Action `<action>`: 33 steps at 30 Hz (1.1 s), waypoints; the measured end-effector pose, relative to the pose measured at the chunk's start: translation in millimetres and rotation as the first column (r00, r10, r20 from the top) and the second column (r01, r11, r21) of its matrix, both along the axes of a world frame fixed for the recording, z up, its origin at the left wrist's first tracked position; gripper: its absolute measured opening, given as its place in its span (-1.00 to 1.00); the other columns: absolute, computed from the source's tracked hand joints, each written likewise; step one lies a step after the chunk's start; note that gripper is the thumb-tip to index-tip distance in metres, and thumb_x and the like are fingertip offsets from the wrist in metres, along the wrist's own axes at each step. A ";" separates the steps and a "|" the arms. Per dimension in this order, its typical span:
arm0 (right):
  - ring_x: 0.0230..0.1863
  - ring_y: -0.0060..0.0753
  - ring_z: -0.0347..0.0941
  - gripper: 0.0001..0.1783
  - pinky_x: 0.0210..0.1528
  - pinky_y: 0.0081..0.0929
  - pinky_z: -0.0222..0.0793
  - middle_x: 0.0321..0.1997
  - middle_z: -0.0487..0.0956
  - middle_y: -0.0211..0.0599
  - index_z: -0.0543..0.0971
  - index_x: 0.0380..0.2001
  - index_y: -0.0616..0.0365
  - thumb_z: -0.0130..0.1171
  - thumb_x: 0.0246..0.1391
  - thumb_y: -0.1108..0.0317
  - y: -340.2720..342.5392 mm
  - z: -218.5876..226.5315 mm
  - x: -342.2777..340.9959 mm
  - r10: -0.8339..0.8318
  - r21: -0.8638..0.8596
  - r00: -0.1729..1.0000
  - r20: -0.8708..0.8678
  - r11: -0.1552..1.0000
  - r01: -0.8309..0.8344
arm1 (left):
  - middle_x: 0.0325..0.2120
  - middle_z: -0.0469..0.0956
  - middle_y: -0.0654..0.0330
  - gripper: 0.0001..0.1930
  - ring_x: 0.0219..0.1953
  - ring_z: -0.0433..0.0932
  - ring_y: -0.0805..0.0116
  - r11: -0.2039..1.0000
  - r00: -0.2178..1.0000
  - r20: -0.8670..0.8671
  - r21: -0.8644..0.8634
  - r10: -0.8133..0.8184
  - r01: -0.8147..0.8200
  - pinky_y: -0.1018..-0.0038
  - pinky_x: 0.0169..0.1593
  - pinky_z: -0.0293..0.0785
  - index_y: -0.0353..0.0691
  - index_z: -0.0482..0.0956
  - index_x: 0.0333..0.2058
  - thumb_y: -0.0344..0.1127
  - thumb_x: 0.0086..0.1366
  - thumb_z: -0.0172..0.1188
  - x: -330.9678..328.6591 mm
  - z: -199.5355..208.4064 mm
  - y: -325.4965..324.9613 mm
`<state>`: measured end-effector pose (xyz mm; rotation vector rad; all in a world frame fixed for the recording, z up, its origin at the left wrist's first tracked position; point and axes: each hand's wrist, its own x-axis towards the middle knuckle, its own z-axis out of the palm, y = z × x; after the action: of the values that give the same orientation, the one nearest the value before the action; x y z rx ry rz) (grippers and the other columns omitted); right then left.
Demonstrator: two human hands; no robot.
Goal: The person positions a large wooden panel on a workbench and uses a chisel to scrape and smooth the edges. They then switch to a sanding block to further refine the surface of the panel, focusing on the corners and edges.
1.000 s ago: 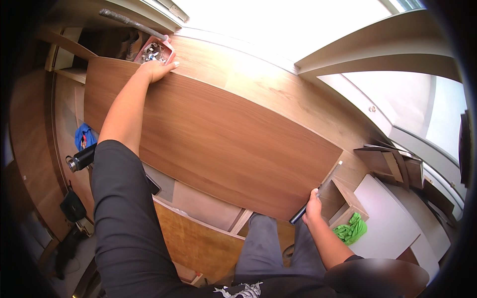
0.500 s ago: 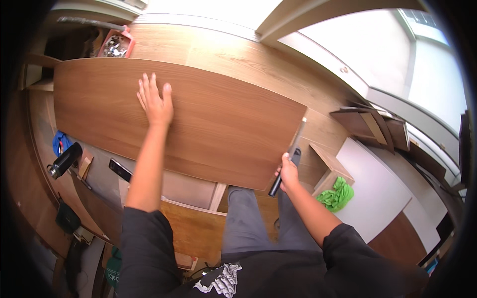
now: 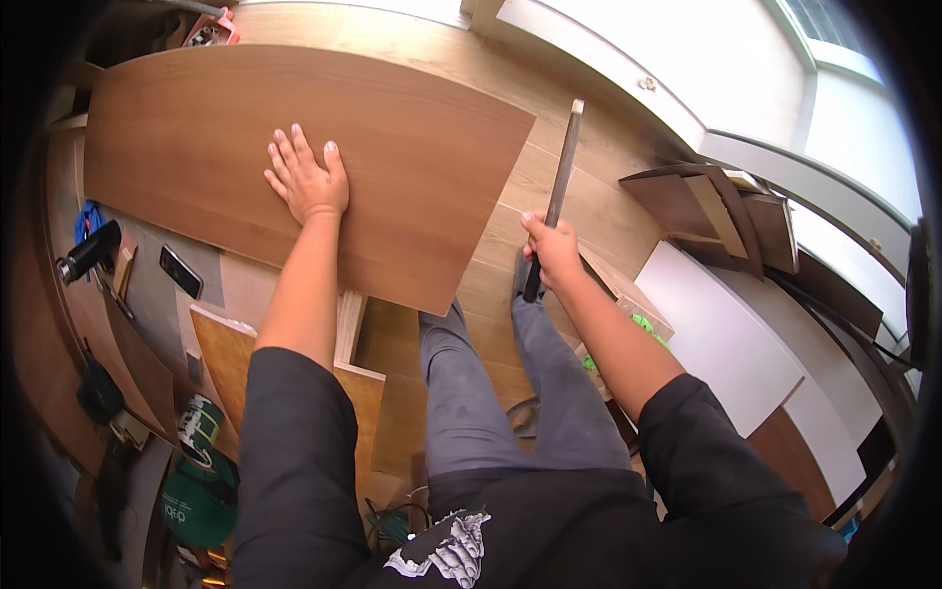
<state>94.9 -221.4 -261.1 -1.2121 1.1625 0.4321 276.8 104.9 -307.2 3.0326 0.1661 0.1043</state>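
A large brown wood-grain board (image 3: 412, 147) lies flat in front of me. My left hand (image 3: 312, 182) rests on it, palm down with fingers spread. Just beyond the board's right end, my right hand (image 3: 552, 252) is closed round the black handle of a long, slim file-like tool (image 3: 565, 162). The tool points up and away from me, its pale tip at the far end. It stands apart from the board's edge. What supports the board is mostly hidden, though a wooden frame (image 3: 349, 329) shows under its near side.
A phone (image 3: 181, 272) and a black bottle (image 3: 88, 251) lie at the left. A red dustpan (image 3: 212, 30) sits at the far left. White panels (image 3: 721, 329), a green cloth (image 3: 643, 326) and stacked brown boards (image 3: 716, 216) are on the right. A green bag (image 3: 201, 503) lies lower left.
My right hand has lifted the tool away from the board's right edge, turning it more upright. My left hand stays spread on the board. The whole view has shifted.
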 end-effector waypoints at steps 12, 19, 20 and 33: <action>-0.67 -0.58 0.27 -0.53 -0.56 -0.54 0.26 -0.68 0.31 -0.56 0.52 -0.10 0.32 0.43 0.08 0.21 29.1 -17.6 29.7 -0.158 0.239 0.967 0.200 0.965 0.108 | 0.49 -0.06 0.14 -0.27 0.53 -0.17 0.16 1.000 0.999 0.029 -0.015 -0.020 0.020 0.04 0.50 -0.38 0.04 0.08 0.44 0.21 0.40 -0.13 -3.0 -4.3 2.7; -0.66 -0.60 0.27 -0.64 -0.57 -0.56 0.27 -0.66 0.33 -0.55 0.54 -0.19 0.26 0.42 0.10 0.25 57.6 -26.7 8.3 -0.245 0.206 0.953 0.178 0.956 0.208 | 0.50 -0.07 0.18 -0.25 0.53 -0.19 0.19 0.998 1.000 -0.014 -0.058 0.003 -0.003 0.08 0.51 -0.40 0.05 0.08 0.44 0.23 0.38 -0.15 -3.1 3.5 -0.9; -0.66 -0.60 0.27 -0.63 -0.57 -0.56 0.27 -0.66 0.33 -0.54 0.54 -0.20 0.26 0.42 0.10 0.23 60.2 -26.6 2.7 -0.238 0.201 0.956 0.170 0.958 0.203 | 0.50 -0.07 0.18 -0.25 0.53 -0.19 0.19 0.998 1.000 -0.014 -0.061 0.003 -0.004 0.08 0.51 -0.40 0.05 0.08 0.44 0.23 0.37 -0.15 -3.2 3.1 -0.7; -0.68 -0.57 0.26 -0.65 -0.60 -0.54 0.28 -0.70 0.31 -0.50 0.56 -0.29 0.28 0.26 0.26 0.14 74.3 -31.0 -22.7 -0.291 0.074 0.941 0.170 0.956 0.283 | 0.49 -0.05 0.14 -0.27 0.52 -0.17 0.15 1.000 1.000 0.019 -0.007 -0.005 0.005 0.06 0.51 -0.38 0.04 0.11 0.44 0.21 0.39 -0.11 -2.1 -5.4 3.5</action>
<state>72.2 -147.1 -292.1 -0.9975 1.1442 0.1268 274.7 108.4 -312.6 3.0236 0.1567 0.1310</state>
